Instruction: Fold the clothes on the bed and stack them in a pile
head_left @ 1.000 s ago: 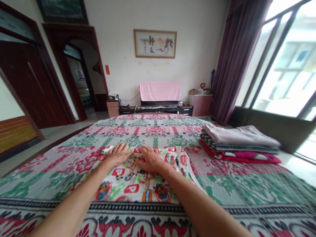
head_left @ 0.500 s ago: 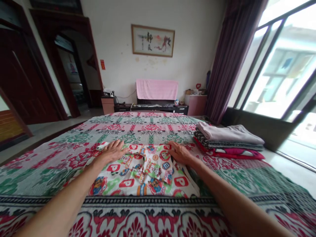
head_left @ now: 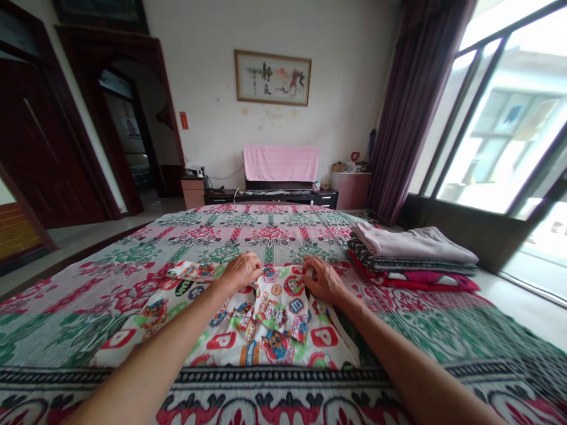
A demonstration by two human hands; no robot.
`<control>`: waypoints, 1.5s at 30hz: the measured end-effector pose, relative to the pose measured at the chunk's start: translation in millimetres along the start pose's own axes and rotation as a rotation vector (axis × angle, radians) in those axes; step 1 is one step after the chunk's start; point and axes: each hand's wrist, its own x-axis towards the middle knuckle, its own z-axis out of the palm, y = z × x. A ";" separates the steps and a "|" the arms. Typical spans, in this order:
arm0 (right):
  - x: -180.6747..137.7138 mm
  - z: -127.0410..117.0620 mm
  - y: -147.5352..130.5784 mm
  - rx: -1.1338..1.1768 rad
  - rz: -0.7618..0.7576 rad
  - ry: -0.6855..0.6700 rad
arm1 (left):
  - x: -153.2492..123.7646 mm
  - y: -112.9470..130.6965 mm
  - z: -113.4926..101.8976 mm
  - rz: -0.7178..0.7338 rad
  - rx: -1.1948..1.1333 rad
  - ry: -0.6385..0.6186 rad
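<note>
A cartoon-print garment (head_left: 248, 330), white with red, green and blue patches, lies spread on the bed in front of me. My left hand (head_left: 241, 271) is closed, pinching the cloth at the garment's far edge near its middle. My right hand (head_left: 322, 280) is also closed on the far edge, a little to the right. A fold of the cloth bunches between the two hands. Both forearms reach out over the garment.
The bed wears a floral cover (head_left: 420, 319) in red, green and white. A stack of folded clothes (head_left: 410, 255) sits at its right side. Beyond the bed stand a low cabinet with a pink cloth (head_left: 280, 163), a doorway at left and a big window at right.
My left hand slid right along the garment's far edge and closed on it. My right hand, earlier flat at the middle, moved right and pinched the cloth. The garment's left side now lies spread out.
</note>
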 end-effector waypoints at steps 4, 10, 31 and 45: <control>-0.2 3.0 2.6 0.003 -0.003 -0.017 | 2.0 -1.6 12.1 -0.096 -0.028 0.029; 0.7 2.1 -0.2 -0.033 0.057 -0.032 | 2.3 -0.6 23.5 -0.193 -0.007 0.128; -1.0 1.9 -34.5 -0.067 -0.142 -0.243 | -17.7 -25.6 31.3 -0.298 0.074 0.061; -1.7 1.5 -31.0 -0.086 -0.150 -0.232 | -13.9 -18.5 18.9 -0.003 0.070 0.178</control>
